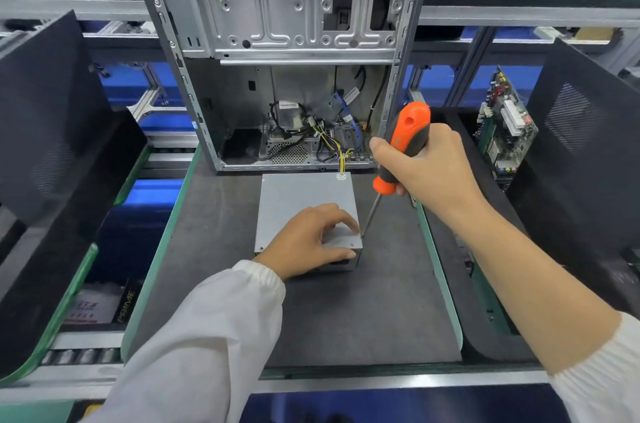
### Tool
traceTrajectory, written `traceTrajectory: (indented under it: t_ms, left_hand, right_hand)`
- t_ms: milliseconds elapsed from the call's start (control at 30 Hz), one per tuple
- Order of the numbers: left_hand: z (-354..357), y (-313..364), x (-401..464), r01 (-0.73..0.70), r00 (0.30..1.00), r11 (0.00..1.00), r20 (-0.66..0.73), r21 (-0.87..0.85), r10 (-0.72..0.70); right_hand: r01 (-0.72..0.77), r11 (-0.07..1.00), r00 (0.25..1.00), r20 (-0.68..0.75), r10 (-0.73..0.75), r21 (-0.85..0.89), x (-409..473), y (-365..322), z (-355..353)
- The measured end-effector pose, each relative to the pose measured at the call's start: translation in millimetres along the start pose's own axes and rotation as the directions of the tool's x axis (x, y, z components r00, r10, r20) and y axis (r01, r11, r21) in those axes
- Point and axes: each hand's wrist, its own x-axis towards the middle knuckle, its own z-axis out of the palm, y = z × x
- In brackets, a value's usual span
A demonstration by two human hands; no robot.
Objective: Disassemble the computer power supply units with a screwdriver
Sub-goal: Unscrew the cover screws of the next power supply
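The power supply (304, 204), a grey metal box, sits mid-surface (214, 249) just in front of the open computer case (277, 42). The left hand (308, 239) grips its near right corner, fingers curled over the top edge. The right hand (426, 166) clasps the screwdriver (401, 149), tip at that corner. The box looks rigid, fairly heavy and smooth-sided; bracing the corners seems safest against slipping.

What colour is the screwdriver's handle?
Bright orange with dark grey grip sections; the screwdriver shows best in the head view.
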Motion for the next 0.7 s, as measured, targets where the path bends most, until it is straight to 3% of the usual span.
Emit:
traceTrajectory:
  t_ms: [700]
  left_hand:
    - [-1.7,2.3,-1.3,0.023,1.000,0.998,-0.014,-0.066,-0.024]
  right_hand:
    - [0.046,0.998,0.999,0.028,-0.047,0.033,-8.9,-7.2,9.4]
